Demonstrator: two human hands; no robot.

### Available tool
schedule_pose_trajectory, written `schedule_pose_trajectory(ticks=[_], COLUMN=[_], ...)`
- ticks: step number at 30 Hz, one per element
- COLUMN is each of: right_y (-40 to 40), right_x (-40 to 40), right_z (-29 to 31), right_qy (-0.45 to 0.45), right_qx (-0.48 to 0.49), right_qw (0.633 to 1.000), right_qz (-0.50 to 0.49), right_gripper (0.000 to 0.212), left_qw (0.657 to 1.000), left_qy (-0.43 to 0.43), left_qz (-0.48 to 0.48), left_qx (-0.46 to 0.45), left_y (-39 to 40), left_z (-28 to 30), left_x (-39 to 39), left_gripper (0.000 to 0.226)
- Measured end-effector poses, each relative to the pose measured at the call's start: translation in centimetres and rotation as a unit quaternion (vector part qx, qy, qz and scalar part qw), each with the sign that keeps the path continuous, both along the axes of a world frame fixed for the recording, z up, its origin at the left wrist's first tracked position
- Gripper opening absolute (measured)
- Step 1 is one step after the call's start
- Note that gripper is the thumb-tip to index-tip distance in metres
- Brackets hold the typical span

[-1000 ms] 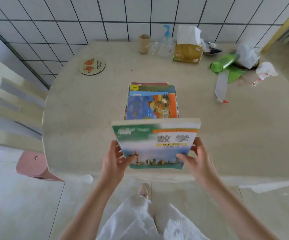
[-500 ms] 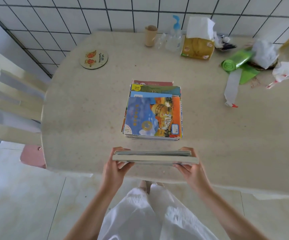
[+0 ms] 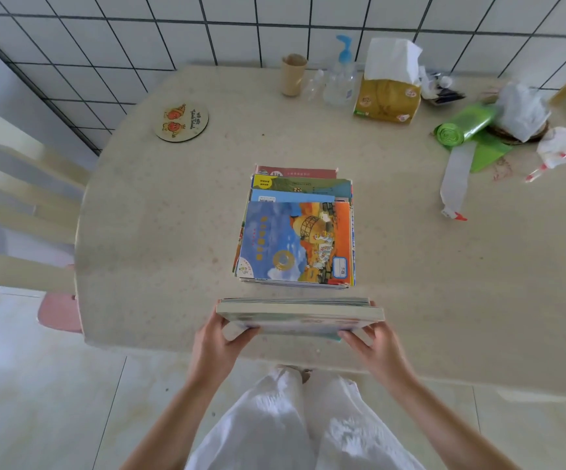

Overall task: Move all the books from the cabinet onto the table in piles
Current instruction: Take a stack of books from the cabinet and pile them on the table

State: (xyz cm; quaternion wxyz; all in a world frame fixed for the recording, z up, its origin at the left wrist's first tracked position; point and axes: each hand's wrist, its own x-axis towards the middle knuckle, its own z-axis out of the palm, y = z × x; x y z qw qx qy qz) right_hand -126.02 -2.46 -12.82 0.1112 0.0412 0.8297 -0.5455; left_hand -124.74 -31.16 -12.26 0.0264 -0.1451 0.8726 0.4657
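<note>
A small stack of books point(image 3: 300, 315) is held edge-on over the near part of the table point(image 3: 159, 232), just in front of the book pile point(image 3: 296, 239). The left hand point(image 3: 218, 347) is closed on its left end, with the thumb laid along the near face. The right hand point(image 3: 376, 347) is closed on the right end, thumb likewise on the near face. The remaining fingers are hidden behind the stack. Whether the stack touches the table cannot be told. The top cover of the pile is seen to bear a gold medal and a small blue-framed label; its writing is not legible. Print on the round coaster point(image 3: 182, 122) is too small to be read.
</note>
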Motion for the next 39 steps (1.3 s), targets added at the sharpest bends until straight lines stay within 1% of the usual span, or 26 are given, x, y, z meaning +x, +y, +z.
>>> schedule_pose_trajectory(ticks=[2,5,10,12,14,16,18,23,25,28,30,33,36,39], right_y=[0.0,-0.1,-0.1,-0.1,-0.2,-0.2,-0.2,-0.3,-0.4,-0.9,-1.3,-1.9,-2.2,-2.4], right_x=[-0.1,-0.4,-0.4,-0.9,-1.7,-2.6,-3.5,-6.5,-7.9,-10.0,-11.4,-12.8,-13.5,-13.9], right_z=[0.0,0.4,1.8,3.2,4.9,6.4,7.8,11.5,12.5,13.3,13.2,12.3,11.5,11.2], right_qy=[0.002,-0.024,-0.045,-0.043,-0.036,-0.037,-0.039,-0.043,-0.077,-0.158,-0.198,-0.248,-0.269,-0.275], right_qx=[0.011,0.003,-0.022,-0.031,-0.045,-0.065,-0.075,-0.082,-0.083,-0.103,-0.093,-0.092,-0.089,-0.086], right_qw=[1.000,1.000,0.999,0.998,0.998,0.997,0.996,0.995,0.993,0.982,0.974,0.961,0.955,0.952], right_qz=[0.010,0.014,0.019,0.020,0.031,0.038,0.038,0.025,0.018,-0.024,-0.051,-0.078,-0.093,-0.104], right_gripper=[0.026,0.028,0.032,0.040,0.051,0.055,0.053,0.033,0.027,0.021,0.019,0.022,0.025,0.024], left_qw=[1.000,0.999,0.999,1.000,0.999,0.997,0.995,0.991,0.988,0.977,0.973,0.972,0.974,0.976], left_qy=[0.004,-0.001,0.001,-0.014,-0.021,-0.017,-0.006,-0.017,-0.038,-0.071,-0.095,-0.124,-0.139,-0.144], left_qz=[0.006,-0.016,-0.031,-0.018,-0.028,-0.042,-0.043,-0.010,0.007,0.027,0.037,0.041,0.039,0.034], left_qx=[-0.013,-0.031,-0.022,-0.005,0.029,0.062,0.088,0.130,0.150,0.199,0.205,0.196,0.178,0.162], left_y=[0.0,-0.3,-0.9,-1.0,-1.2,-1.3,-1.4,-1.2,-1.1,-0.9,-0.7,0.1,0.6,1.0], left_z=[0.0,0.1,1.5,2.7,4.0,5.3,6.5,9.5,10.5,11.2,11.2,10.9,10.5,10.4], left_x=[-0.1,-0.4,-0.3,-0.7,-1.6,-2.8,-4.0,-7.1,-8.4,-10.7,-12.2,-13.8,-14.5,-14.8], left_gripper=[0.033,0.030,0.033,0.036,0.049,0.049,0.048,0.056,0.048,0.037,0.036,0.039,0.042,0.038])
